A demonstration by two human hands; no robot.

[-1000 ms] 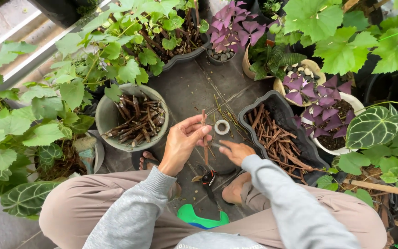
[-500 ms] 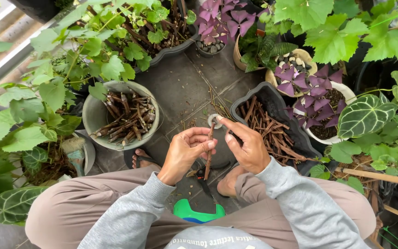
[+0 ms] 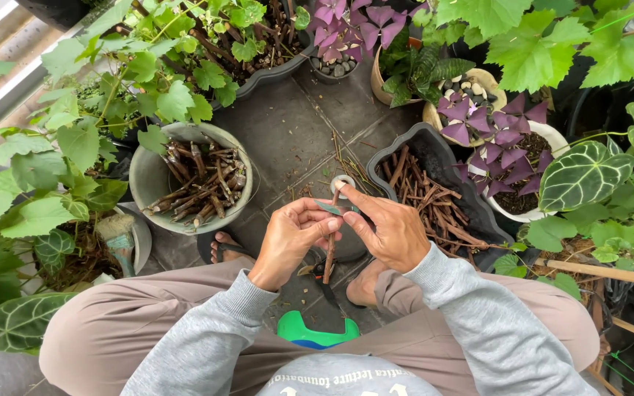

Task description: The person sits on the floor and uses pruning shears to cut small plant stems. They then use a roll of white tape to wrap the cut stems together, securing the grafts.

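My left hand [image 3: 293,236] pinches a brown stick cutting [image 3: 329,258] that hangs upright between my knees. My right hand [image 3: 389,229] holds a small white roll of tape [image 3: 343,181] at its fingertips. A short greenish strip of tape [image 3: 328,207] stretches from the roll to my left fingers at the top of the cutting. Both hands meet above the dark paved floor, between a round grey pot [image 3: 143,192] full of similar cuttings on the left and a dark oblong tray [image 3: 434,144] of cuttings on the right.
Pruners [image 3: 321,276] lie on the floor under my hands, just ahead of a green stool [image 3: 310,334]. My sandalled feet rest near the pot and tray. Purple-leaved plants [image 3: 492,139] in pots, green vines and large veined leaves [image 3: 583,174] crowd all sides.
My right hand took the tape roll up off the floor and brought it to the cutting. Both hands closed together, and a strip of tape now runs between them.
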